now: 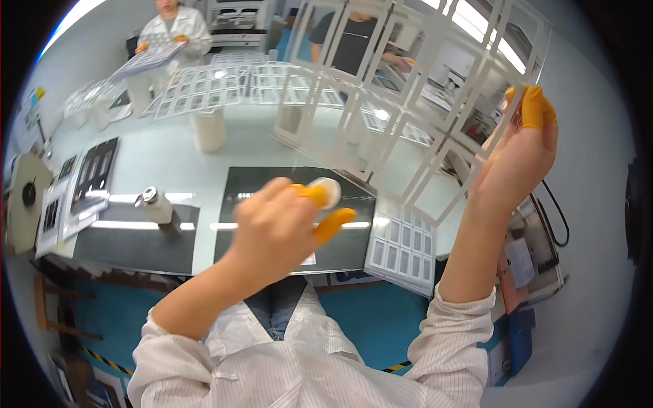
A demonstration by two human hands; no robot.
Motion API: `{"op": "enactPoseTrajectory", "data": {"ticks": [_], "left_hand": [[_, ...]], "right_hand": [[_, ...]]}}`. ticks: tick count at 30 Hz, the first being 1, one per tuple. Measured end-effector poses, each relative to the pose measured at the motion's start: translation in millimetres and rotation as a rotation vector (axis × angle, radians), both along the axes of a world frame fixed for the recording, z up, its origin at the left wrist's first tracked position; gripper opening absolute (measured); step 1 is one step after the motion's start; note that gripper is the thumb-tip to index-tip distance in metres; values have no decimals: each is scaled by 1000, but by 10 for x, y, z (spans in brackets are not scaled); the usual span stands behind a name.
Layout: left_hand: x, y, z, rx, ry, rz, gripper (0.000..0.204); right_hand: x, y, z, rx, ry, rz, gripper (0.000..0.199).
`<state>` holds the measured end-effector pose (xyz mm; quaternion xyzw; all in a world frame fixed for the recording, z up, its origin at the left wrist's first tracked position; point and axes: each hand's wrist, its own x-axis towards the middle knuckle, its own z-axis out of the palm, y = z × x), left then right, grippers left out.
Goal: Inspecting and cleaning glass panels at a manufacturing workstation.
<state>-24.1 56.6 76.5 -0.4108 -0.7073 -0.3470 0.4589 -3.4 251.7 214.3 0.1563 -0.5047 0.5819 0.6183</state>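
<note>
My right hand (520,146), with orange finger cots on its fingertips, grips the right edge of a large clear sheet (445,143). White-bordered rectangular windows cover this sheet, which is raised and tilted above the table. My left hand (272,221) also wears orange finger cots and is slightly blurred. Its curled fingers hold a small white wad (331,193), apart from the sheet. The wad's exact material is hard to make out. Below that hand lies a dark mat (255,187) on the table.
Beside the mat sits a stack of windowed sheets (401,248). A white bottle with a metal top (156,206) stands on the left. Other sheets (197,88) rest on white tubs (207,129). Across the table, a person (173,34) holds similar sheets; another person (350,41) shows behind my sheet.
</note>
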Motion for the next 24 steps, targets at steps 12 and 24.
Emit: {"op": "enactPoseTrajectory", "data": {"ticks": [12,24], "left_hand": [[-467,-142,-538,-63,-166,252,22],[-1519,115,-605,593,-1386,-712,24]], "right_hand": [[-257,-707,-730,319,-179,169,19],[309,-407,-2671,198,-1075,561,10]]}}
